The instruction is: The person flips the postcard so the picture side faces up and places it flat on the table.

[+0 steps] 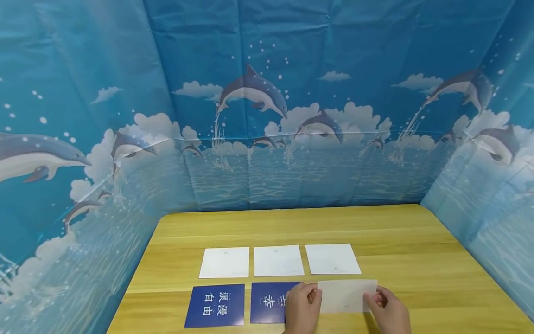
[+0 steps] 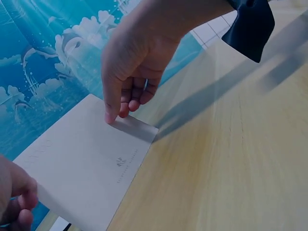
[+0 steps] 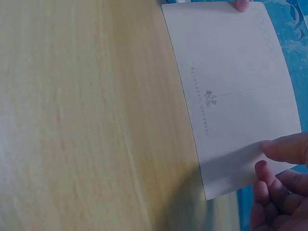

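White postcard (image 1: 343,296) hovers just above the table (image 1: 442,273), well in from its far edge, left hand (image 1: 302,307) and right hand (image 1: 390,310) pinching opposite short ends between thumb and fingers, presumably holding it flat.

The place was a curtained-off nook, much like a booth: blue sheets (image 1: 288,32) printed with leaping dolphins (image 1: 252,91) hung on three sides of a wood-grain table (image 1: 417,260). Fold creases (image 1: 239,37) showed in the sheets. Whether it stood in a home or studio was unclear.
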Available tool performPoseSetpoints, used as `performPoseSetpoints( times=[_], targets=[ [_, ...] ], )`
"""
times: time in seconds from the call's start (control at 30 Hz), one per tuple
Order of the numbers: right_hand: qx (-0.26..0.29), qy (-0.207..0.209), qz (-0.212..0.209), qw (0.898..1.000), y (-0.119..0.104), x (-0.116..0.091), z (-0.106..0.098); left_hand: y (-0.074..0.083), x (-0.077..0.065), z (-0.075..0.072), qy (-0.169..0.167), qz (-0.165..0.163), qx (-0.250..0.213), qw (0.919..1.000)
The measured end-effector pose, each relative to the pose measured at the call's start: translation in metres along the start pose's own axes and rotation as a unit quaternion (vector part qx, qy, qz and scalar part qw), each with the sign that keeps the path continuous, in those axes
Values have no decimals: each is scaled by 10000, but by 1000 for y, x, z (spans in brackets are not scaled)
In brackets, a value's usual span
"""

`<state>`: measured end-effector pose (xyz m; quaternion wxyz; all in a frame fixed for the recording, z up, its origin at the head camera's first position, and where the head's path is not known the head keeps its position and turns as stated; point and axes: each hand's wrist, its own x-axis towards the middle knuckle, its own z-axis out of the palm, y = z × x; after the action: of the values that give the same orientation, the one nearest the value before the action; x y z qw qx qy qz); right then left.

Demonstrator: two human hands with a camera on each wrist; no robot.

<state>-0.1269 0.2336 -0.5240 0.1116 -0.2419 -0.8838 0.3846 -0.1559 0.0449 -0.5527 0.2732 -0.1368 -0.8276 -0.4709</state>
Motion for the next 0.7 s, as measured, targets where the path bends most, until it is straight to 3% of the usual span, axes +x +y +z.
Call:
performPoseSetpoints(
  times=[0.1,0.23,0.3,0.43,0.7],
  targets=[
    [211,-179,54,9996,1,0,-4,1,1,-1,-461,-777,-892,9919],
    [614,-675,400,9950,2,2,-10,0,1,-1,-860,-1865,-1885,9604],
    [802,-897,595,9909,3,3,-13,0,1,-1,-918,-2027,-2005,9541],
    [1128,-1100,796,9843,4,3,-16,1,1,-2,-994,-2110,-2066,9502],
    [2030,-961,978,9695,8,1,-17,11,3,-9,-1213,-2730,-2076,9315]
  ],
)
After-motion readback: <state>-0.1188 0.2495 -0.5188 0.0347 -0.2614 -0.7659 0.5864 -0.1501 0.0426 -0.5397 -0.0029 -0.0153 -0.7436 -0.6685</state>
